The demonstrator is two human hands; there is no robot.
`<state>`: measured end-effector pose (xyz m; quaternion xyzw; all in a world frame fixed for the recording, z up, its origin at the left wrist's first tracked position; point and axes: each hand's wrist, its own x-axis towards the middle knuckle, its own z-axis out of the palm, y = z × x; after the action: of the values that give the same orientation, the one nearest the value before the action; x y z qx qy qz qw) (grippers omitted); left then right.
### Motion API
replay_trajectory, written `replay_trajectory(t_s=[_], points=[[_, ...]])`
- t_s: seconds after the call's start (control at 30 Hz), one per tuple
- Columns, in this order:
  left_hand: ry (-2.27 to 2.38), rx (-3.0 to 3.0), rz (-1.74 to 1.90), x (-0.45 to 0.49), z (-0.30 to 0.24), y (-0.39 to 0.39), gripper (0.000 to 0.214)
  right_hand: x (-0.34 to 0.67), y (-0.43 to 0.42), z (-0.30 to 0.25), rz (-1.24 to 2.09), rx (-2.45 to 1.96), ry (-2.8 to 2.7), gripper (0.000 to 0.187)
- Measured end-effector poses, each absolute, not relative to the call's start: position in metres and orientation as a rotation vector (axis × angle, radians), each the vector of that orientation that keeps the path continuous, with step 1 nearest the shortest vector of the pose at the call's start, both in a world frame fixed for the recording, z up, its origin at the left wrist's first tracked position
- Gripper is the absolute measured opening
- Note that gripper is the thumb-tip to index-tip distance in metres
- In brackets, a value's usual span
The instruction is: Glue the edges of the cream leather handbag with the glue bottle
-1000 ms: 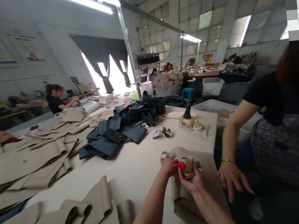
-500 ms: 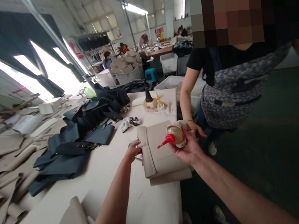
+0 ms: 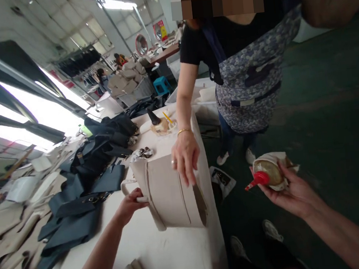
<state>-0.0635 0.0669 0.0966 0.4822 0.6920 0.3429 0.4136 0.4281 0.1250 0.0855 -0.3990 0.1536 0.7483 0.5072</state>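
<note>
A beige leather bag piece lies on its side on the white table, its open end facing right. My left hand is closed on a strap or handle at the bag's left edge. Out over the floor at the right, my right hand grips a glue bottle with a red nozzle, wrapped in pale cloth and tilted with the nozzle pointing left. A co-worker's hand reaches over the bag's right part; whether it touches the bag I cannot tell.
Dark blue bag pieces and beige leather pieces cover the table's left side. A container with a black cone-shaped top stands farther back. The co-worker in a patterned apron stands across the table's right edge. A blue stool is behind.
My right hand has carried the glue bottle away from the bag to the right. The bag has turned, showing its open end. The co-worker's hand has come over it.
</note>
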Motion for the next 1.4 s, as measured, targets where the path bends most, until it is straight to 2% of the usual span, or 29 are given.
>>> replay_trajectory(t_s=[0.1,0.33,0.63,0.87,1.17,1.4], points=[[1.75,1.268,0.85,-0.063,0.098,0.055,0.019,0.436,0.116,0.067,1.799,-0.969,0.408,0.031],[1.865,1.412,0.836,-0.053,0.089,0.022,0.029,0.434,0.108,0.045,1.816,-1.015,0.453,0.031],[1.965,1.441,0.884,-0.04,0.068,-0.009,0.029,0.412,0.1,0.015,1.823,-1.159,0.517,0.022],[1.975,1.431,0.821,-0.04,0.073,-0.005,0.023,0.407,0.101,0.015,1.845,-1.181,0.539,0.023],[1.999,1.242,0.938,-0.043,0.074,0.002,0.023,0.414,0.1,0.013,1.82,-1.188,0.474,0.025],[2.016,1.201,0.897,-0.049,0.07,0.016,0.023,0.419,0.102,0.018,1.765,-1.227,0.475,0.029]])
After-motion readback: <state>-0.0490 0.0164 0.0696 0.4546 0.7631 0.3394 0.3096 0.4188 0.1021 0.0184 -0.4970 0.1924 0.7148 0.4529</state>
